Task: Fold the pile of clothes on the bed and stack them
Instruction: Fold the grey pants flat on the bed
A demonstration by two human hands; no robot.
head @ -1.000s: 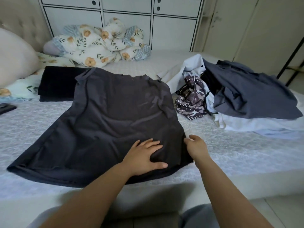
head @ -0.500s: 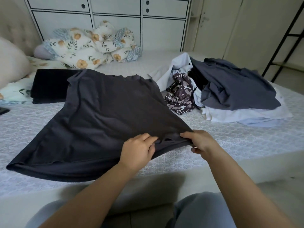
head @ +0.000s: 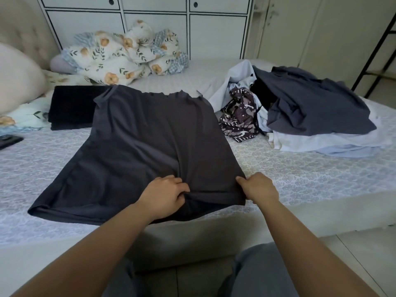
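- The dark grey T-shirt (head: 150, 142) lies spread on the bed (head: 321, 179), collar toward the far side and hem at the near edge, its right side already turned in to a straight vertical edge (probably the first lengthwise fold).
- The left hand (head: 165, 195) has its fingers curled into a bunch of cloth near the middle of the hem, with creases radiating from the grip; the right hand (head: 258, 187) pinches the hem's right corner. Gripping the hem at two spots likely lets the person tension or lift that edge for the next fold.
- A folded black garment (head: 70, 108) lies just behind the shirt's left shoulder, touching or slightly under it; it appears to be the start of the stack, kept within reach.
- The pile of unfolded clothes (head: 310, 110) sits to the right, apart from the shirt, so the working area stays separate: navy on top, pale blue and white beneath, a patterned piece at its left edge.
- A floral quilt (head: 124, 56) is bundled at the far side.
- Hidden or unclear: the right fingertips under the corner, the tucked-in sleeve, how many garments the pile holds, and a dark flat object (head: 9, 141) cut off at the left edge.
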